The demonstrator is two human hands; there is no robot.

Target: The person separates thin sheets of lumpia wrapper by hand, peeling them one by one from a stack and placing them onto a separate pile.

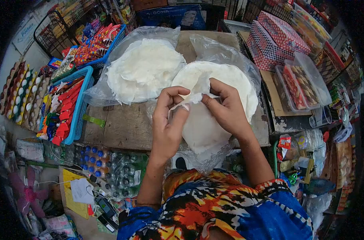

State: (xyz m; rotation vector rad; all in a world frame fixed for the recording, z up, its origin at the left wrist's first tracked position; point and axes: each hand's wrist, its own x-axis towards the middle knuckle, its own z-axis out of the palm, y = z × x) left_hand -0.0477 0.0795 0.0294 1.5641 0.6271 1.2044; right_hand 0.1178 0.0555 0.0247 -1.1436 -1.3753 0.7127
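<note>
A thin, translucent white wrapper sheet hangs down between my hands. My left hand pinches its upper left edge between thumb and fingers. With thumb and forefinger, my right hand grips its crumpled upper edge. Behind it, close to my right hand, lies a round stack of thin white wrappers on clear plastic. Farther left, another stack of wrappers, ragged at its edges, rests on a plastic bag. Both stacks lie on a worn wooden table.
Blue baskets of packaged snacks stand left, near egg trays. To the right are checkered boxes and a clear plastic container. Bottles sit below the table's left front edge. A pink fan is at lower left.
</note>
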